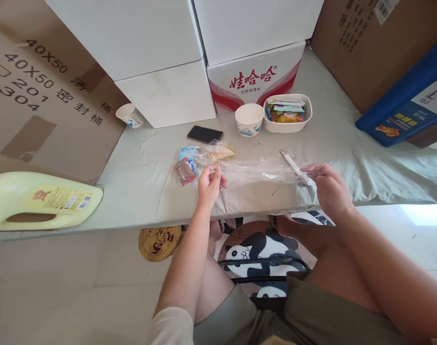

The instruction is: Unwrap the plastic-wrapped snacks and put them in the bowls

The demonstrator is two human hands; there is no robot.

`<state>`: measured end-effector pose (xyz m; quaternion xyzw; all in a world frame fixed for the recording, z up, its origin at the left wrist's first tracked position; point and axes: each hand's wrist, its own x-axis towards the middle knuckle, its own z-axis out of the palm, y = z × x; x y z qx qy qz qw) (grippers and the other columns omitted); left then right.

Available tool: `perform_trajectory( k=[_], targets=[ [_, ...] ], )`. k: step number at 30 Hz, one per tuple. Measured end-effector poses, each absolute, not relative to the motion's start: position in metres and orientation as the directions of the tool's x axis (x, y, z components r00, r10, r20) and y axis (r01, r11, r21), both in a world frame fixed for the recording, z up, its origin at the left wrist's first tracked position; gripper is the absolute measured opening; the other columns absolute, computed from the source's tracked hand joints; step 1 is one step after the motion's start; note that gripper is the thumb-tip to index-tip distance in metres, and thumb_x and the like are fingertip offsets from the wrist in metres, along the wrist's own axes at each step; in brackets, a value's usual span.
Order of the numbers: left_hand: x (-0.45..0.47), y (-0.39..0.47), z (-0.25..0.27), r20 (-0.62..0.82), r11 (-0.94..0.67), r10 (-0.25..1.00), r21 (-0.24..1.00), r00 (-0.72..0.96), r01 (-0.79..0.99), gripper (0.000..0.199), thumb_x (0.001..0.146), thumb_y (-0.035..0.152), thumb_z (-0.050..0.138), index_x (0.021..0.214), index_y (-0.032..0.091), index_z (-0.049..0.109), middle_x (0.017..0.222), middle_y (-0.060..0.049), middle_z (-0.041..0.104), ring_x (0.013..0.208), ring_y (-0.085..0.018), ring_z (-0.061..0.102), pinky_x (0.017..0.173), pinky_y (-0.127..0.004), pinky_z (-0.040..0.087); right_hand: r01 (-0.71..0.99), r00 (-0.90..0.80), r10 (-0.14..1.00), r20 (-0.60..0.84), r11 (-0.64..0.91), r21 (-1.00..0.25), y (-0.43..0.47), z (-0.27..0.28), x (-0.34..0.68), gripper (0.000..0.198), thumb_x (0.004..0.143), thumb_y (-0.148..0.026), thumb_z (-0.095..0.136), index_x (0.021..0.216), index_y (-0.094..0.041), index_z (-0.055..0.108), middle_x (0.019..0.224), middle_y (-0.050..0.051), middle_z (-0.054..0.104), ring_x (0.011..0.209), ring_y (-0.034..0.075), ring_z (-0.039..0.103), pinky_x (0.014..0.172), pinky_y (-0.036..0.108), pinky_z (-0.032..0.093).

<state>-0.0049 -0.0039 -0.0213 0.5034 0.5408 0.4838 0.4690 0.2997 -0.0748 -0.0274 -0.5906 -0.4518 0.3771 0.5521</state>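
A thin clear plastic bag (261,170) stretches across the table between my two hands. My left hand (211,184) pinches its left end, with thumb and fingers closed. At the other end, the fingers of my right hand (331,189) are closed on the plastic. A slim whitish stick-like item (293,164) lies slanted beside my right fingertips; I cannot make out its kind. Just beyond my left hand lies a clear wrapper with a yellowish piece in it (220,152). Left of that are small snack packets, one red and brown (185,171) and one light blue (188,153).
Farther back are a black phone (205,134), a paper bowl (249,120) and a white tub (288,126) holding several packets. A paper cup (130,116) lies tipped at left. A yellow jug (42,199), a blue container (405,96) and cartons (256,79) surround the cloth-covered table (142,191).
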Motion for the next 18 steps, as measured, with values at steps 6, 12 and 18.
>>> perform_trajectory(
  k=[6, 12, 18],
  targets=[
    [0.002, 0.003, -0.019, -0.073, 0.103, 0.989, 0.964, -0.131, 0.245, 0.015, 0.088, 0.037, 0.058, 0.084, 0.023, 0.054, 0.048, 0.007, 0.05, 0.039, -0.011, 0.049, 0.043, -0.02, 0.037, 0.328, 0.303, 0.953, 0.018, -0.087, -0.941, -0.07, -0.018, 0.287, 0.019, 0.084, -0.043, 0.058, 0.078, -0.025, 0.063, 0.083, 0.004, 0.072, 0.089, 0.025, 0.069, 0.084, 0.042, 0.055],
    [-0.012, -0.006, -0.025, -0.104, 0.186, 0.979, 0.799, -0.174, 0.572, 0.013, 0.086, 0.033, 0.057, 0.079, 0.022, 0.06, 0.053, 0.004, 0.057, 0.044, -0.014, 0.054, 0.052, -0.024, 0.04, 0.668, 0.283, 0.957, 0.055, -0.156, -0.727, -0.057, -0.03, 0.285, 0.036, 0.081, -0.03, 0.057, 0.116, -0.023, 0.061, 0.102, 0.009, 0.073, 0.06, 0.021, 0.061, 0.072, 0.045, 0.056],
    [-0.017, -0.012, -0.027, -0.009, 0.105, 0.992, 0.581, -0.123, 0.807, 0.008, 0.081, 0.029, 0.064, 0.085, 0.023, 0.065, 0.083, -0.004, 0.071, 0.08, -0.021, 0.065, 0.075, -0.031, 0.047, 0.921, -0.038, 0.969, 0.243, 0.129, -0.367, -0.068, -0.038, 0.281, 0.062, 0.082, -0.018, 0.052, 0.144, -0.024, 0.05, 0.143, 0.019, 0.049, 0.114, 0.038, 0.062, 0.091, 0.056, 0.054]
  ],
)
